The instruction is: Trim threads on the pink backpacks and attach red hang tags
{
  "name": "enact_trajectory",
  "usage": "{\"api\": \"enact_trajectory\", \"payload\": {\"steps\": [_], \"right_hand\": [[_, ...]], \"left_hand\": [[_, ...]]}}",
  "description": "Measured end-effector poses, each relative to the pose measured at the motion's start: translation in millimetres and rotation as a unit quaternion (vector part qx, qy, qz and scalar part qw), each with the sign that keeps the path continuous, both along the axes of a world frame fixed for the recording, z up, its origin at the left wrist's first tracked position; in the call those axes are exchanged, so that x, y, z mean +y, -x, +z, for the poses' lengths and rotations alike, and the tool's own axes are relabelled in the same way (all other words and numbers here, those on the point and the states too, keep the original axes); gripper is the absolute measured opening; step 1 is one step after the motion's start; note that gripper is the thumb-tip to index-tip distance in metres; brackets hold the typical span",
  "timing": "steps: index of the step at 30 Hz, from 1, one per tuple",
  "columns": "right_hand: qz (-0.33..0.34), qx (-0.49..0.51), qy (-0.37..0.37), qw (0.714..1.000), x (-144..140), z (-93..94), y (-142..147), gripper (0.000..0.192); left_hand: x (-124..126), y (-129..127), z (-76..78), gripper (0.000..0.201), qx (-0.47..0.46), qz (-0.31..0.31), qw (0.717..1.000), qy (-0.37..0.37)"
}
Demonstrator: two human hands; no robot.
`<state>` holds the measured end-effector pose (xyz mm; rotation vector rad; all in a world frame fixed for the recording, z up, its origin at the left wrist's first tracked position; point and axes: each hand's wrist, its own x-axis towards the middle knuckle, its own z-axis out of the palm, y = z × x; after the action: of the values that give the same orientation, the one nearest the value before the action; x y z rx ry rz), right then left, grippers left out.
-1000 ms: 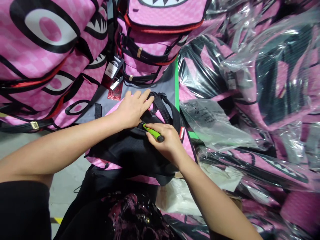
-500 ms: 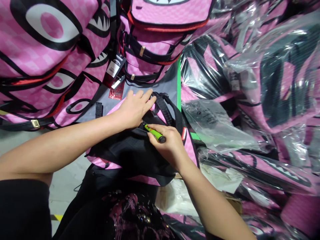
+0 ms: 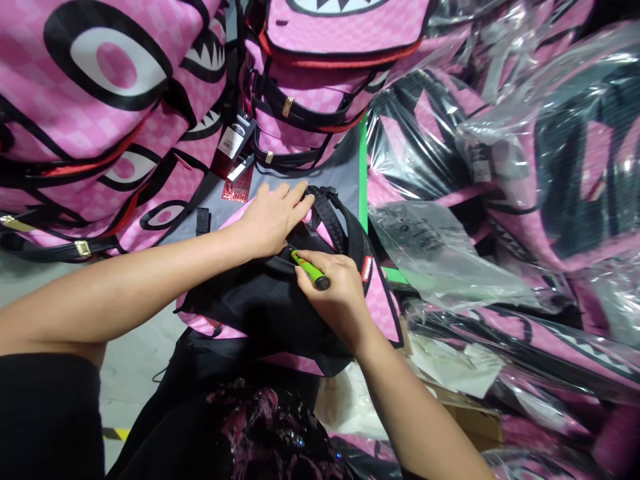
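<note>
A pink and black backpack [image 3: 250, 307] lies back-side up in front of me, its black straps [image 3: 330, 213] at the far end. My left hand [image 3: 273, 220] presses flat on its upper part, fingers spread toward the straps. My right hand [image 3: 335, 293] grips a small green tool with a black end [image 3: 310, 270], its tip against the black fabric just below my left hand. What the tip does to the fabric is hidden.
Unwrapped pink backpacks with eye and teeth prints [image 3: 100, 100] pile up at the left and back, hang tags [image 3: 235, 160] dangling. Backpacks in clear plastic bags [image 3: 500, 153] fill the right. An empty plastic bag [image 3: 435, 253] lies beside the green-edged table [image 3: 363, 180]. Grey floor [image 3: 135, 360] shows lower left.
Both hands stay in place on the backpack. The view has shifted slightly, and the green tool has tilted a little in my right hand.
</note>
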<state>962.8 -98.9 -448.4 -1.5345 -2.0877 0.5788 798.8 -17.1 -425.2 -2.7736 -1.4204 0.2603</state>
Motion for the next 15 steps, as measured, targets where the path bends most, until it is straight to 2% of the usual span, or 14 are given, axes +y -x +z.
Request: {"api": "enact_trajectory", "payload": {"steps": [3,6,8,11,13,15], "right_hand": [[0.0,0.004,0.005,1.0,-2.2,-0.1,-1.0,0.021],[-0.021,-0.018,0.006,1.0,-5.7,2.1,-2.3,0.021],[-0.025,-0.021,0.01,0.999,-8.2,2.3,0.4,0.02],[-0.007,0.015,0.011,1.0,-11.8,-2.8,14.6,0.021],[0.007,0.056,0.001,0.998,-13.9,-9.2,28.8,0.021],[0.012,0.089,-0.007,0.996,-15.7,-15.8,42.0,0.022]], "left_hand": [[2.4,-0.7,3.7,0.091,0.005,-0.001,1.0,0.01],[5.1,7.0,14.3,0.103,0.023,-0.014,0.999,0.047],[3.7,17.9,23.3,0.115,0.038,0.016,0.995,0.089],[-5.7,36.1,31.6,0.129,0.048,0.101,0.983,0.143],[-15.0,43.3,30.8,0.134,0.045,0.128,0.981,0.139],[-23.8,44.5,26.3,0.134,0.044,0.136,0.985,0.102]]}}
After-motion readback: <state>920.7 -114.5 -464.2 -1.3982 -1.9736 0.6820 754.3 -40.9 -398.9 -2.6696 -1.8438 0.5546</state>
